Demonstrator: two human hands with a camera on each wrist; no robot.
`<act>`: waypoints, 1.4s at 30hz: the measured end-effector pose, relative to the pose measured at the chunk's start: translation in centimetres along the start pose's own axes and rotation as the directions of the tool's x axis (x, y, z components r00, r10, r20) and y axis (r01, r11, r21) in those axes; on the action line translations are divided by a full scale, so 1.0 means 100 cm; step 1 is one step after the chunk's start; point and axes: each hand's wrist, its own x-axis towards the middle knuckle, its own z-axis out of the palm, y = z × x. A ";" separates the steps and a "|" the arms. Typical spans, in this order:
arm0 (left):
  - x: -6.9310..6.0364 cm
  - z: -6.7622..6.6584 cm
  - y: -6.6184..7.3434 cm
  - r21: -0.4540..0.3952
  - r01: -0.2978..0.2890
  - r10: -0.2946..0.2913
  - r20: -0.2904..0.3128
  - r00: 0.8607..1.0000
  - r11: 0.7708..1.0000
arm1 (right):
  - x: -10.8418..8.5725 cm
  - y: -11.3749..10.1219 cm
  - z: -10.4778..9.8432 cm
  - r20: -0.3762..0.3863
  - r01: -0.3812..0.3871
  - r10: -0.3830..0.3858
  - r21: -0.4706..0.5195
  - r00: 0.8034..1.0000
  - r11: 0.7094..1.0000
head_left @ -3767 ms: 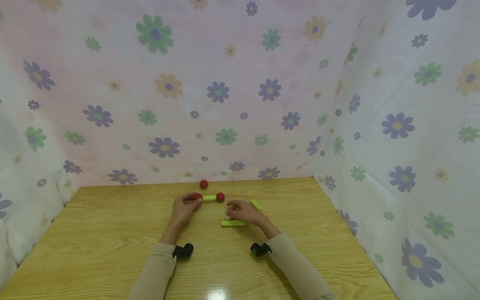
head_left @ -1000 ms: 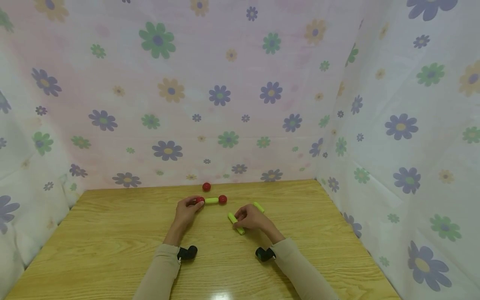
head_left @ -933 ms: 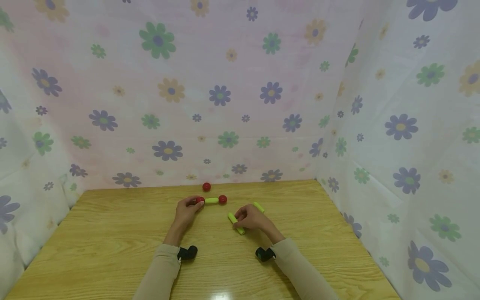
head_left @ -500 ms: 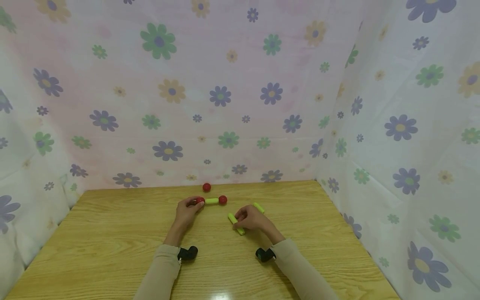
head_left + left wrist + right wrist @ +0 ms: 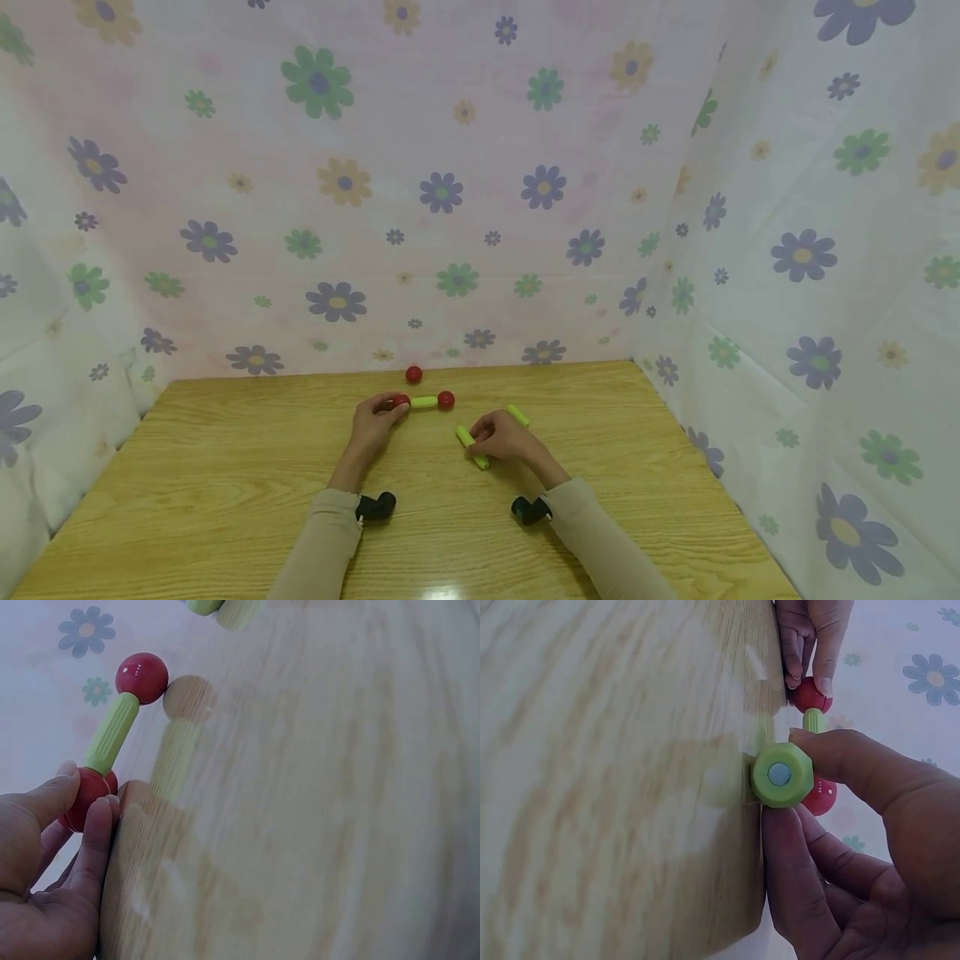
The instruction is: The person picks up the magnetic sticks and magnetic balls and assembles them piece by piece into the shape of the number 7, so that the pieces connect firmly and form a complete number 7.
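In the head view my left hand (image 5: pixel 370 425) pinches a red ball (image 5: pixel 401 402) between thumb and fingers. That ball sits on one end of a short yellow-green ribbed magnetic stick (image 5: pixel 423 402), and a second red ball (image 5: pixel 446 400) is on the other end. The left wrist view shows this dumbbell shape low against the tabletop. My right hand (image 5: pixel 504 436) pinches a longer yellow-green stick (image 5: pixel 463 435), which lies slantwise at the table. Its near end faces the right wrist camera, showing a faceted rim with a round pale disc (image 5: pixel 779 774) in the middle.
A lone red ball (image 5: pixel 414 375) lies near the back edge of the wooden table (image 5: pixel 247 483). Another yellow-green stick (image 5: pixel 518 415) lies just behind my right hand. Flower-printed cloth (image 5: pixel 480 167) stands behind and along both sides.
Earlier, the longer stick lay sideways beneath my right hand; now that hand pinches it, turned to a slant. My left hand kept hold of the ball. During the last second nothing visibly moved.
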 end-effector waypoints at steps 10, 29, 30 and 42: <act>0.000 0.000 0.000 -0.014 -0.001 0.001 0.005 1.000 1.000 | 0.002 0.003 0.004 -0.018 -0.009 0.009 0.005 1.000 1.000; 0.001 0.000 -0.001 -0.015 0.004 -0.004 0.010 1.000 1.000 | 0.002 -0.010 0.006 -0.049 -0.024 0.020 -0.069 0.999 0.997; 0.001 0.000 -0.001 -0.018 0.003 -0.003 0.010 1.000 1.000 | 0.002 -0.010 0.007 -0.052 -0.027 0.024 -0.063 0.998 0.998; 0.001 0.000 -0.001 -0.013 0.003 -0.003 0.005 1.000 1.000 | 0.004 -0.009 0.016 -0.061 -0.054 0.056 0.032 0.997 0.998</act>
